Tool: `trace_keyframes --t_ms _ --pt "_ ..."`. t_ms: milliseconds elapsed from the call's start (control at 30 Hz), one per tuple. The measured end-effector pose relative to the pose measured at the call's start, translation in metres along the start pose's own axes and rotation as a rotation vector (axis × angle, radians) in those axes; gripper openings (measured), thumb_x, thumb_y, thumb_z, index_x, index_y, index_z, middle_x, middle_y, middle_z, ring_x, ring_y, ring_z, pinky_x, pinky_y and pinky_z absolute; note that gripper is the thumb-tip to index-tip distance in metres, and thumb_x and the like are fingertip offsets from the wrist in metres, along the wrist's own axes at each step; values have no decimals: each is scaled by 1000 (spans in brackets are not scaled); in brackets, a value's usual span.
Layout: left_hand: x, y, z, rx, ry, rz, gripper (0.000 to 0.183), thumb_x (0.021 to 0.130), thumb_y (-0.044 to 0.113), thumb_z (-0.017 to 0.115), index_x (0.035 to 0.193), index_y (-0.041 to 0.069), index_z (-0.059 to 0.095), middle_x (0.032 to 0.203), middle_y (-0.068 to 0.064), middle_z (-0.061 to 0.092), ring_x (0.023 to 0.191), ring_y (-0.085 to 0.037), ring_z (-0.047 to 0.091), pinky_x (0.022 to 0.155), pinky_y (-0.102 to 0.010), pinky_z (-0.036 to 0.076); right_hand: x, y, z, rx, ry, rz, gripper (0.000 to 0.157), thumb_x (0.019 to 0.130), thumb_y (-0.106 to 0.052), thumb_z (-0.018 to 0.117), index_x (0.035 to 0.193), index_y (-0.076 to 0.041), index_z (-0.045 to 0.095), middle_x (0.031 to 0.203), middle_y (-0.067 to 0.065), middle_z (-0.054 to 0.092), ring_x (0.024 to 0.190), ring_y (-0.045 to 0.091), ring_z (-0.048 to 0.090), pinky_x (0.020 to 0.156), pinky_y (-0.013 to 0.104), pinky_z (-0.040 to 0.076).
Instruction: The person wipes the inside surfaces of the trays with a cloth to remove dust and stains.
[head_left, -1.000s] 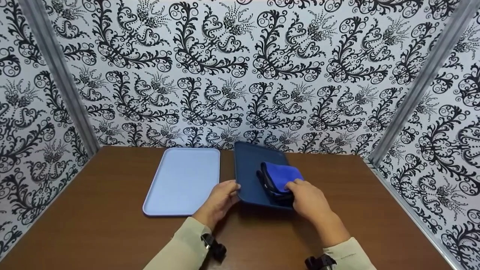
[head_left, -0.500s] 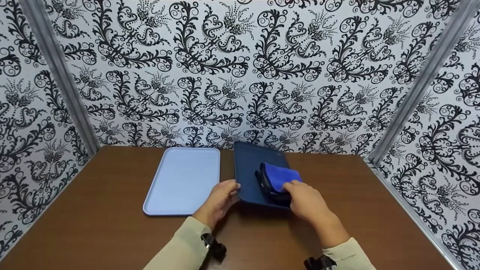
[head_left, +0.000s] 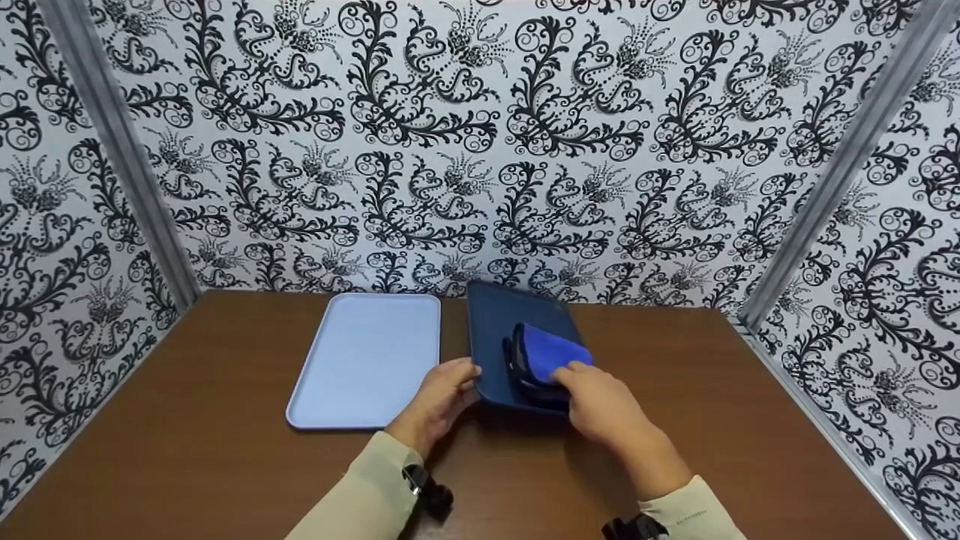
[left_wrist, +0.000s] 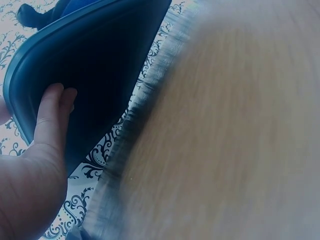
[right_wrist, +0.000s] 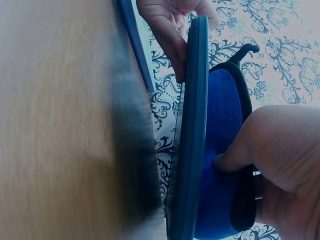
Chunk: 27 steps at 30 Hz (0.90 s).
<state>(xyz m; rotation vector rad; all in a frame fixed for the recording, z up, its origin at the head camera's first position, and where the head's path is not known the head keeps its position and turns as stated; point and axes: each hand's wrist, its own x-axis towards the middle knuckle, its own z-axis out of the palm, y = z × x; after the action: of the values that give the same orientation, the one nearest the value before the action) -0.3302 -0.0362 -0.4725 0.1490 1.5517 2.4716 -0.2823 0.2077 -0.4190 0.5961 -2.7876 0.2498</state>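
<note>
Left hand (head_left: 442, 397) pinches a tilted navy tray (head_left: 496, 326), fingers (left_wrist: 48, 117) beneath; right hand (head_left: 606, 405) grips blue cloth (head_left: 549, 354) against it.

I'm watching both of the person's forearms reach in from the bottom of the head view, pale sleeves (head_left: 360, 491) ending short of the hands. Left hand (head_left: 441, 394) first: a pinching grip, thumb up on top, and on the left wrist camera I get two fingers (left_wrist: 49, 117) fairly straight, side by side underneath. Over to the right hand (head_left: 606, 405), angled inward towards the left one, bare wrist slanting up from the cuff; its own camera shows me the thumb (right_wrist: 234, 156) pressing, other fingers partly hidden.
</note>
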Motion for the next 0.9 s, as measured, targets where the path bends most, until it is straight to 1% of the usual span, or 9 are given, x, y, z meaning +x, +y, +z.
trace_keyframes --t_ms 167,333,433,533,567,633,767,900 --pt "0 0 0 5 7 -1 12 87 3 57 78 11 59 77 6 58 76 -6 57 76 -25 56 -2 -6 1 2 46 -54 34 89 8 59 110 -14 74 99 4 69 90 30 69 76 51 58" --pt "-1 0 1 -2 -21 8 17 89 1 54 75 12 54 76 6 56 75 -5 58 78 -25 57 -3 -11 3 -21 108 -127 38 87 9 60 110 -16 76 100 2 70 93 27 70 75 47 59" --pt "-2 0 1 -18 -30 19 13 89 1 53 84 7 64 80 4 64 79 -6 64 79 -26 59 -3 -13 5 -33 129 -160 37 86 8 62 110 -18 76 99 1 69 93 25 69 74 45 59" --pt "-3 0 0 -26 -28 23 18 89 0 53 98 0 69 86 2 70 83 -8 68 80 -26 60 -2 -15 9 -42 138 -174 37 87 6 63 111 -20 76 98 -1 67 92 23 68 74 44 59" --pt "-3 -1 0 -26 -26 24 19 89 1 54 100 -1 69 86 2 71 84 -8 69 80 -26 60 -2 -16 10 -44 141 -179 37 87 6 64 111 -20 76 97 -2 67 92 23 68 74 44 59" --pt "-2 -1 0 -25 -25 25 20 89 1 54 102 -1 69 87 2 72 84 -9 69 81 -27 60 -1 -17 12 -44 150 -187 37 88 5 65 112 -21 76 98 -2 67 92 23 68 74 43 59" --pt "-1 -2 0 -24 -27 26 20 89 1 54 100 0 70 88 2 73 85 -9 70 83 -28 60 0 -19 15 -44 179 -215 36 91 3 66 114 -23 77 100 -2 67 91 22 66 75 41 59" --pt "0 -2 0 -21 -32 30 20 90 1 54 100 1 71 90 1 74 88 -10 70 85 -29 59 2 -18 18 -53 200 -247 38 92 2 67 116 -25 78 102 -2 67 91 20 65 76 38 59"
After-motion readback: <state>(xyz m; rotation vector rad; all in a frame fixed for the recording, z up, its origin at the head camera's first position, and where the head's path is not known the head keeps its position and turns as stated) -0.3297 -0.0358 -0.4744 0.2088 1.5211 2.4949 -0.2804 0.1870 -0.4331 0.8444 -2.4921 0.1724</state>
